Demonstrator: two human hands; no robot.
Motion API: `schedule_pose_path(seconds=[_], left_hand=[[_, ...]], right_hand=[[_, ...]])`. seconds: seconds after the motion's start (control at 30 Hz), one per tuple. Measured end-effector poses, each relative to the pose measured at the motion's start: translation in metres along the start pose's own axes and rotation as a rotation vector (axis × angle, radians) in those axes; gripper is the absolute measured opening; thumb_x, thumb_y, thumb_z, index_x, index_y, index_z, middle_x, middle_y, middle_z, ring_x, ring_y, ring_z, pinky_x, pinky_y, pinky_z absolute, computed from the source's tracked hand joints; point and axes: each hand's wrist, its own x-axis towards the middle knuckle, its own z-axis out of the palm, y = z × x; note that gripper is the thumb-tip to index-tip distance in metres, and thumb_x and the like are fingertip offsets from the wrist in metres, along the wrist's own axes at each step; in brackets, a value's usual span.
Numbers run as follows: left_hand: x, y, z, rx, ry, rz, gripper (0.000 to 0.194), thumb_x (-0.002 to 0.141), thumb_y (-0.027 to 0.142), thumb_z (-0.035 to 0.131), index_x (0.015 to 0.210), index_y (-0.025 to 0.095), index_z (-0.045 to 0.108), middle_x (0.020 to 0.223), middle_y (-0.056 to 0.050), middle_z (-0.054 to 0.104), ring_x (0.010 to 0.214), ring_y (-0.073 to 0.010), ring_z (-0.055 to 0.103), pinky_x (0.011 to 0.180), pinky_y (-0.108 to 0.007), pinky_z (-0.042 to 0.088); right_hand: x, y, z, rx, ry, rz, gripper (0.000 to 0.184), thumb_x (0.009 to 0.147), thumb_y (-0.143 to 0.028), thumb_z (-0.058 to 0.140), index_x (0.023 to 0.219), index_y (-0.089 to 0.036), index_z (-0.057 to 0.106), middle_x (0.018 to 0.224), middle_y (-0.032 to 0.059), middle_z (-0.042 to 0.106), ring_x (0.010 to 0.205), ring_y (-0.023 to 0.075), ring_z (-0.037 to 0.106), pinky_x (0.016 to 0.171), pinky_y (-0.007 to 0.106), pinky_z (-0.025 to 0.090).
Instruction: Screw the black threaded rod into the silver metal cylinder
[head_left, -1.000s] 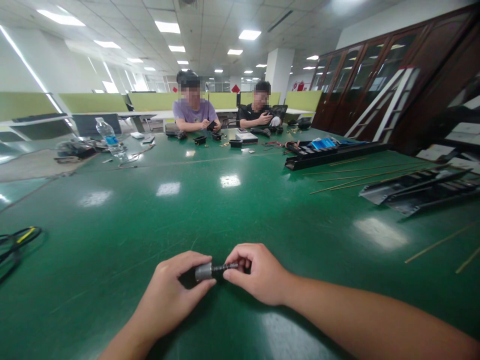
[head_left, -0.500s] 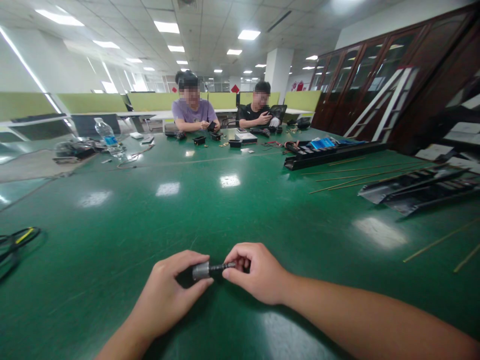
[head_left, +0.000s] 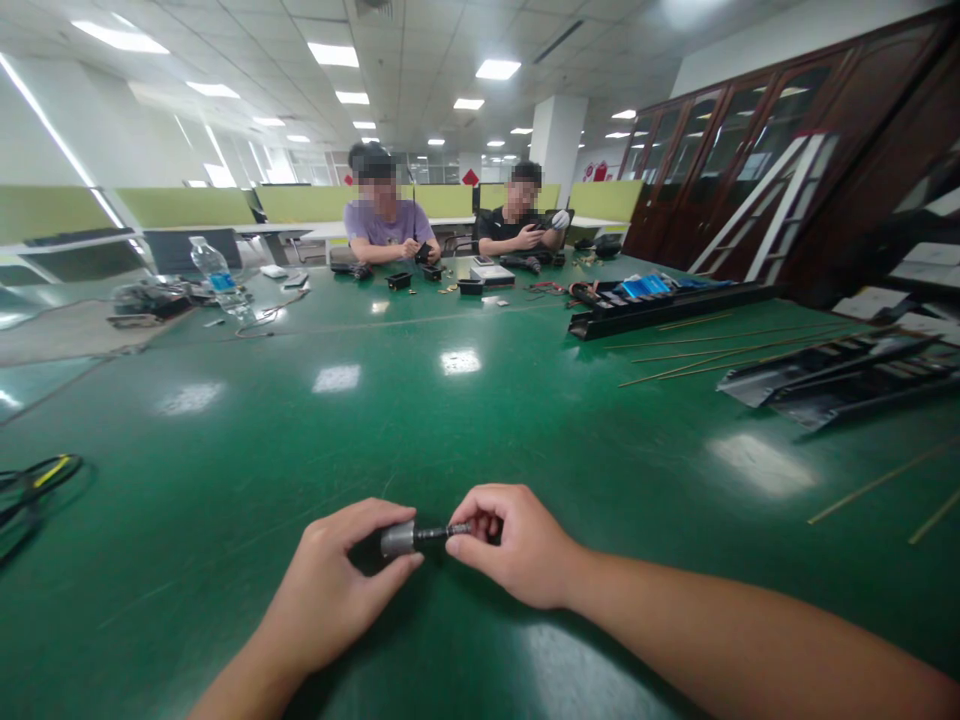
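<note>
The left hand (head_left: 330,580) is clamped around a metal cylinder (head_left: 397,538), and the right hand (head_left: 517,548) pinches the far end of its dark threaded shaft (head_left: 442,533), so the hands are close together with the piece held between them, over the green table (head_left: 225,450). A black cable (head_left: 30,490) lies well off to the left, and black trunking (head_left: 660,312) lies far ahead on the right.

Matt grey metal sleeve (head_left: 397,539) — dark threaded shaft (head_left: 442,532) — glossy green benchtop (head_left: 225,440)
</note>
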Motion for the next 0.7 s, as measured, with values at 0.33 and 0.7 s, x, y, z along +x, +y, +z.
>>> schedule_pose_path(seconds=[0.33, 0.7], left_hand=[[-0.002, -0.003, -0.001, 0.006, 0.007, -0.009, 0.024, 0.080, 0.033, 0.072, 0.103, 0.028, 0.070, 0.098, 0.000, 0.073, 0.090, -0.0188, 0.069, 0.083, -0.029, 0.055], [0.003, -0.012, -0.011, -0.004, 0.107, -0.210, 0.033, 0.077, 0.049, 0.073, 0.099, 0.023, 0.073, 0.096, -0.005, 0.075, 0.089, -0.0248, 0.070, 0.084, -0.035, 0.056]], right_hand=[[0.000, 0.000, 0.001, 0.056, 0.022, 0.037, 0.011, 0.076, -0.024, 0.069, 0.079, -0.014, 0.068, 0.063, -0.0017, 0.057, 0.057, 0.0100, 0.049, 0.054, 0.022, 0.039], [-0.004, 0.001, 0.000, 0.198, -0.036, -0.007, 0.013, 0.073, -0.027, 0.071, 0.074, -0.015, 0.065, 0.061, -0.0024, 0.055, 0.056, 0.0100, 0.047, 0.053, 0.022, 0.038]])
